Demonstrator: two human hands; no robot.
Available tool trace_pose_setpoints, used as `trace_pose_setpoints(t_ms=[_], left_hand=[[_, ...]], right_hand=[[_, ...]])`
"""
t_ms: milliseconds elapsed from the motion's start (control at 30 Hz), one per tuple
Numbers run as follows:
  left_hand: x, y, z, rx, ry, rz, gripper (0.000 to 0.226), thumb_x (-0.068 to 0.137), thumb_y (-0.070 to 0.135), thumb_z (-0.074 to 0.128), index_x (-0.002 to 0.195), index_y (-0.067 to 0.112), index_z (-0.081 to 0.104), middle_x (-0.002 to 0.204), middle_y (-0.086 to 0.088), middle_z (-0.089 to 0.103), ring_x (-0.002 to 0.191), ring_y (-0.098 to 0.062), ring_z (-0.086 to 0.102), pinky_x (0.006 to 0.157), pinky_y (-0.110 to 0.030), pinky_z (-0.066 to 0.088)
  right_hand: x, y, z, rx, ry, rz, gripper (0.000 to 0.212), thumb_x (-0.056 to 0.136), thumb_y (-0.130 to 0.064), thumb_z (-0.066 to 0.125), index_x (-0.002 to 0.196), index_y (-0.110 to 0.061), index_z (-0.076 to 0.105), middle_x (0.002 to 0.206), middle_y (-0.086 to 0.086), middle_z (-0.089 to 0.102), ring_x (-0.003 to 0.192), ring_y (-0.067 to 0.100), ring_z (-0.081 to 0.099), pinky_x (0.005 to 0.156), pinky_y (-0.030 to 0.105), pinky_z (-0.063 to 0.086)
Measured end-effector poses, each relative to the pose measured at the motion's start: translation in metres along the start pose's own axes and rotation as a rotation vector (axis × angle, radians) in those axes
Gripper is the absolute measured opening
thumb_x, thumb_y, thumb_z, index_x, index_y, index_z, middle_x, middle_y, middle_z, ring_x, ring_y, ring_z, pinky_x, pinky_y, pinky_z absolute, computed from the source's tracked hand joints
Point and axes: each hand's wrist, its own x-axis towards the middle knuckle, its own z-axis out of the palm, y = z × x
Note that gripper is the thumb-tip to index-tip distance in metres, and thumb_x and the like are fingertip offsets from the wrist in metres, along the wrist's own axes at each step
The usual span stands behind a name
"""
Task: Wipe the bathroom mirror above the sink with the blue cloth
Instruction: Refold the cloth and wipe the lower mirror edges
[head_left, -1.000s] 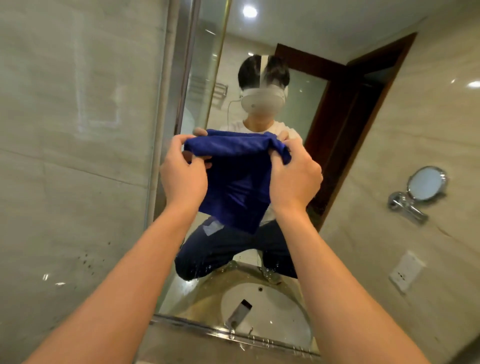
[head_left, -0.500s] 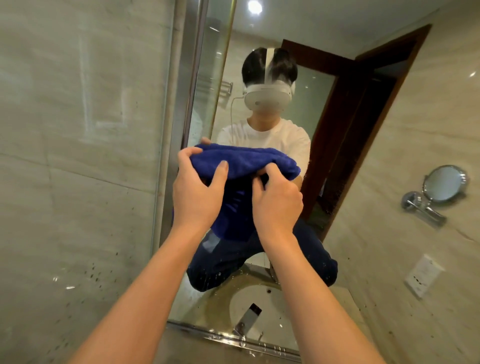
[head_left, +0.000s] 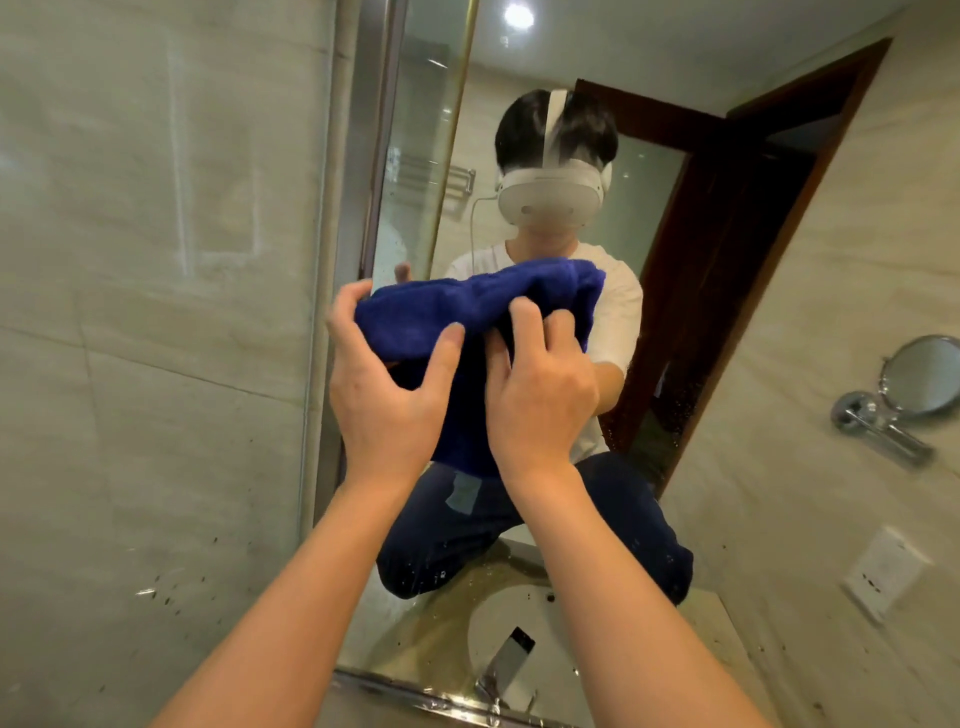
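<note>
Two bare forearms rise from the 6 o'clock edge toward the middle. The left hand (head_left: 382, 395) grasps the one blue cloth (head_left: 467, 317) at its 9 o'clock end, thumb pressed on the front, fingers curled behind. The right hand (head_left: 537, 400) pinches the bunched cloth just beside it, fingertips digging into the fold. The cloth hangs folded between both hands, held up in front of the bathroom mirror (head_left: 675, 78); whether it touches the glass I cannot tell. In the mirror, at 6 o'clock, one white sink basin (head_left: 498, 623) with one chrome faucet (head_left: 506, 660) is reflected. At 3 o'clock, one round shaving mirror (head_left: 922, 374) on the tiled wall; at 4 o'clock, one white wall socket (head_left: 883, 574).
</note>
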Motion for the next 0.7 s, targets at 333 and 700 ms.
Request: trace_pose_setpoints(t_ms=[333,700], left_hand=[[-0.04,-0.044,-0.016,-0.22,-0.105,-0.099,0.042,0.079,0.035,0.071,0.11,0.022,0.047,0.099,-0.001,0.059,0.087,-0.012,0.061,0.073,-0.029,0.051],[0.02,0.005,0.016,-0.283,0.213,-0.477,0.024,0.084,0.04,0.071,0.082,0.023,0.055,0.076,-0.001,0.071,0.072,-0.016,0.07,0.076,-0.041,0.059]], right_hand=[[-0.043,-0.001,0.002,0.047,-0.11,0.113,0.016,0.086,-0.018,0.06,0.1,-0.013,0.055,0.084,0.008,0.057,0.065,0.025,0.052,0.056,0.039,0.047],[0.012,0.006,-0.01,-0.007,-0.078,0.016,0.028,0.091,-0.026,0.061,0.117,-0.017,0.056,0.083,0.008,0.055,0.062,0.022,0.052,0.051,0.037,0.047]])
